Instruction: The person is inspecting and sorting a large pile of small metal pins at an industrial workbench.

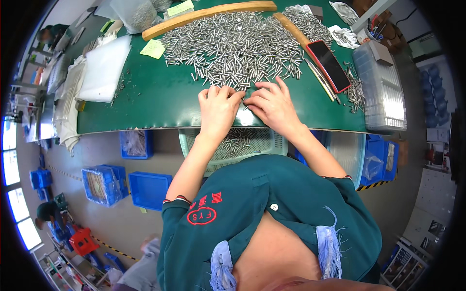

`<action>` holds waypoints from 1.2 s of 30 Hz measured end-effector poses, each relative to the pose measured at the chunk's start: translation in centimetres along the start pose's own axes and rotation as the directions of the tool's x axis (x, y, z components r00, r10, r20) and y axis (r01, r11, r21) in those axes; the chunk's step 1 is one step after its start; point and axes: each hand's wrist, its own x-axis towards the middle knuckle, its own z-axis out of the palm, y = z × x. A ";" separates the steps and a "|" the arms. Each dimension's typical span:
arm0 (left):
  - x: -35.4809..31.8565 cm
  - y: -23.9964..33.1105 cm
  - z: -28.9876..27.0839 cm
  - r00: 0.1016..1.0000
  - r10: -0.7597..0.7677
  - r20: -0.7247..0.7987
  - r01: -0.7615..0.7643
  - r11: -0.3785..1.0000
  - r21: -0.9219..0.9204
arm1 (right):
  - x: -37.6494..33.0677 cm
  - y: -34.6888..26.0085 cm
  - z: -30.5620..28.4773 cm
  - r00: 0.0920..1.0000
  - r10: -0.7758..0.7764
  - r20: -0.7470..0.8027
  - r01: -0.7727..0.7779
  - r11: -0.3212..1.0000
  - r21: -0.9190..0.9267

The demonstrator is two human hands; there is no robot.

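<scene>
A big messy heap of metal pins [238, 48] is being fenced in by two wooden bars [208, 18] on the green table [141, 109], with its near edge being met by the fingertips. The left hand [218, 107] is being held with its fingers curled and bunched narrow; the right hand [275, 105] is being held just beside it, thumb and forefinger close, other fingers looser. Whether a pin is being pinched by either honestly can't be told. More pins are being held in the pale green basket [280, 145] below, and a red-edged phone [329, 65] is being propped near the heap's right side.
</scene>
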 end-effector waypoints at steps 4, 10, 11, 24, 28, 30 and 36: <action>-0.6 -0.8 -0.8 1.000 0.002 0.007 -0.002 1.000 -0.005 | -0.4 0.2 -0.5 0.999 0.027 0.034 -0.027 1.000 0.004; -1.9 -0.1 -2.1 0.996 0.039 0.079 -0.036 0.999 -0.035 | -0.7 -0.1 -0.6 0.996 0.077 0.032 -0.077 0.997 -0.022; -2.0 0.1 -2.2 0.997 0.027 0.069 -0.022 0.998 -0.064 | -0.6 -0.1 -0.5 0.996 0.082 0.033 -0.082 0.997 -0.011; -1.5 -0.8 -1.7 0.994 -0.109 0.014 0.109 0.992 -0.057 | 0.6 0.9 -0.6 0.992 0.126 0.007 -0.125 0.990 -0.066; -1.1 -0.6 -1.3 0.990 -0.129 0.057 0.131 0.991 -0.030 | 0.5 1.0 -0.5 0.993 0.110 0.052 -0.106 0.992 -0.072; -1.1 -0.7 -1.2 0.988 -0.135 0.071 0.136 0.991 -0.011 | 0.3 1.0 -0.7 0.993 0.110 0.051 -0.107 0.993 -0.055; -2.1 -0.7 -2.1 0.992 -0.059 0.110 0.062 0.998 -0.028 | -0.2 0.0 -1.0 0.992 0.089 0.086 -0.094 0.994 0.056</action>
